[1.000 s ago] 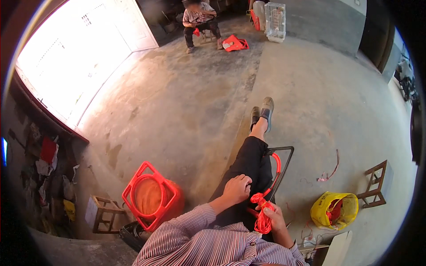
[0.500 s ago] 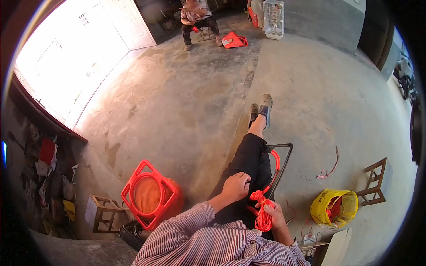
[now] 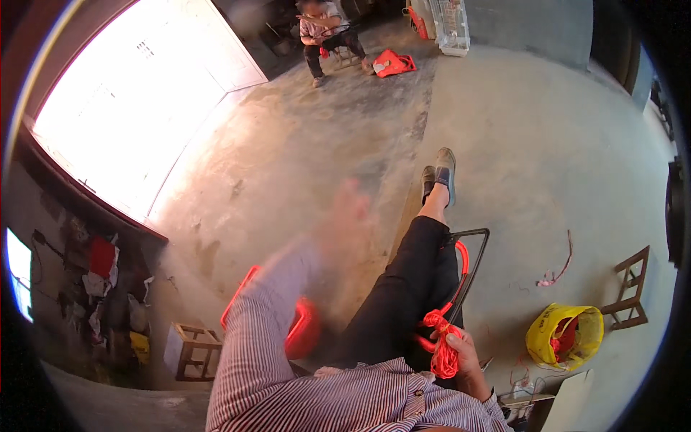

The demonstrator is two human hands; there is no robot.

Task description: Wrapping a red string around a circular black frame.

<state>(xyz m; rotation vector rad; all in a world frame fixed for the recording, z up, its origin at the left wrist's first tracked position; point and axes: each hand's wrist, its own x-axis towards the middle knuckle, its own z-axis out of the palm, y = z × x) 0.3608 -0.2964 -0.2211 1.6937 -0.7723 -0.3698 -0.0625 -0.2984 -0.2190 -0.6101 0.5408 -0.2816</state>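
Observation:
My right hand point(image 3: 465, 350) is closed around a bundle of bright red cord point(image 3: 441, 353), tied in the middle, over my lap. Against the bundle rests a black metal frame point(image 3: 476, 270) with a red curved piece point(image 3: 463, 261) along it, lying across my dark-trousered legs. Raised out in front over the floor is my left hand point(image 3: 350, 210); motion smears it, so its fingers do not show clearly. Below my left sleeve a red plastic item point(image 3: 302, 331) with a frame-like rim is largely hidden.
To my right are a yellow bucket point(image 3: 538, 342) with red material inside and a small wooden stool point(image 3: 632, 291). Another wooden stool point(image 3: 194, 353) stands at left. Across the room a person point(image 3: 324, 32) sits near a red item point(image 3: 392, 63) on the floor.
My left hand has lifted off my lap and swung forward and left, its sleeve now covering most of the red plastic item. The right hand keeps its grip on the cord. The view has shifted slightly.

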